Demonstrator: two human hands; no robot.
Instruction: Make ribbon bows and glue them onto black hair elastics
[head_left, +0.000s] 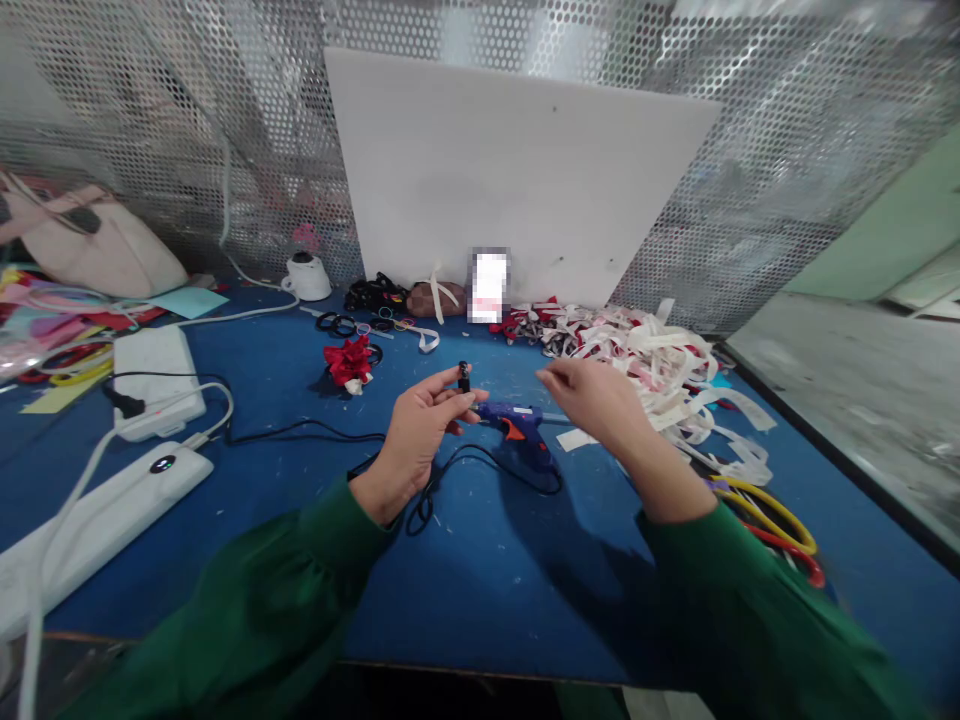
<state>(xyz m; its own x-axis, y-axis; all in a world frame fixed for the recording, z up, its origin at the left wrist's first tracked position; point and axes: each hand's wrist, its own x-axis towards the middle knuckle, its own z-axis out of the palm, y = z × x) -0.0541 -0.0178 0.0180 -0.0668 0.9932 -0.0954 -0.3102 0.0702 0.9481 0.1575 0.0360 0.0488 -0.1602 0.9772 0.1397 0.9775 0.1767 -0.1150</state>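
My left hand pinches a small black piece upright between thumb and fingers; its exact kind is unclear. Just right of those fingertips, a blue glue gun with an orange trigger lies on its side, a glue stick poking from its rear. My right hand hovers above the rear of the gun, thumb and fingertips pressed together. Whatever those fingers may hold does not show. Left of both hands sits a red ribbon flower with a black band beside it.
A heap of white and red ribbon scraps lies at the right, with yellow-handled scissors nearer me. A black cord loops below the gun. White power strips lie left. Behind, a phone leans against a white board.
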